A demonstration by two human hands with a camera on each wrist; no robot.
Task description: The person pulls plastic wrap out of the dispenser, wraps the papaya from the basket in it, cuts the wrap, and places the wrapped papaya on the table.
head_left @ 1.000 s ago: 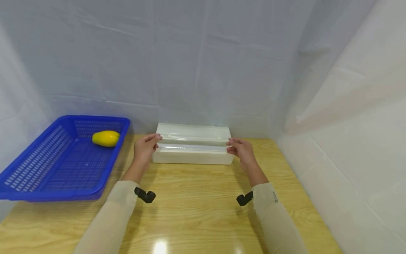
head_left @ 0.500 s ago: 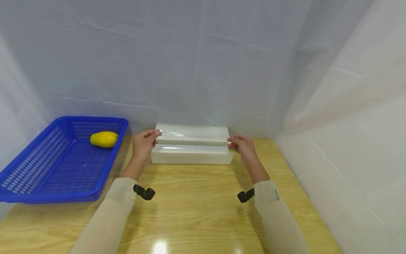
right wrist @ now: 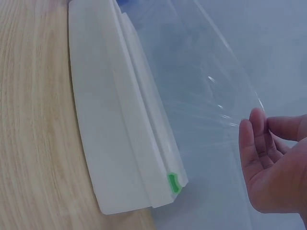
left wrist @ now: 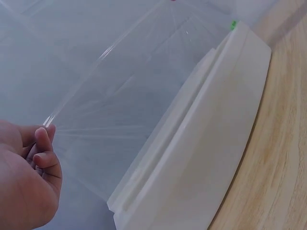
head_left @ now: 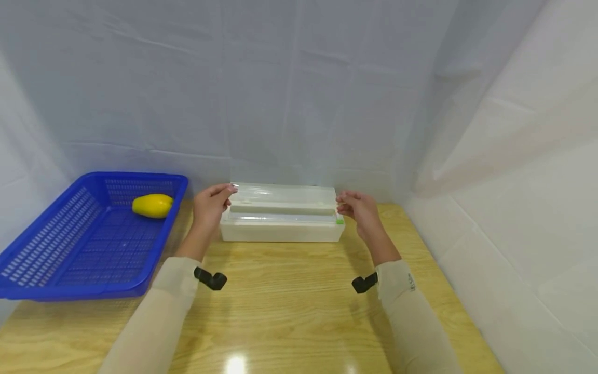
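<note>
1. Clear film point(left wrist: 120, 110) stretches in one sheet between two hands, drawn up out of one white dispenser point(head_left: 282, 228) on the wooden table point(head_left: 289, 311).
2. The left hand point(head_left: 208, 208) pinches the film's left corner: in the left wrist view its fingertips point(left wrist: 42, 143) are curled together, with the film edge running off from them toward the dispenser point(left wrist: 201, 158).
3. The right hand point(head_left: 358, 210) holds the opposite corner. In the right wrist view its fingers point(right wrist: 256, 139) lie close together against the film edge point(right wrist: 206, 81); the thumb seems to close on them, though the pinch itself is not clearly seen.
4. The dispenser sits just below and between the two sets of fingers, its long side running from one hand to the other. One small green tab point(right wrist: 173, 183) marks its end nearest the right fingers.
5. The film rises from the dispenser's slot to the fingertips as a taut sheet, with fine wrinkles fanning from each held corner.
6. Left of the left fingers, well apart from them, stands one blue basket point(head_left: 56, 244) holding one yellow fruit point(head_left: 151, 205) at its far end.
7. Two black wrist mounts point(head_left: 211, 279) show on the pale sleeves, one on each forearm, nearer the person than the fingers.
8. White cloth point(head_left: 299, 93) hangs behind the hands and along the right.
</note>
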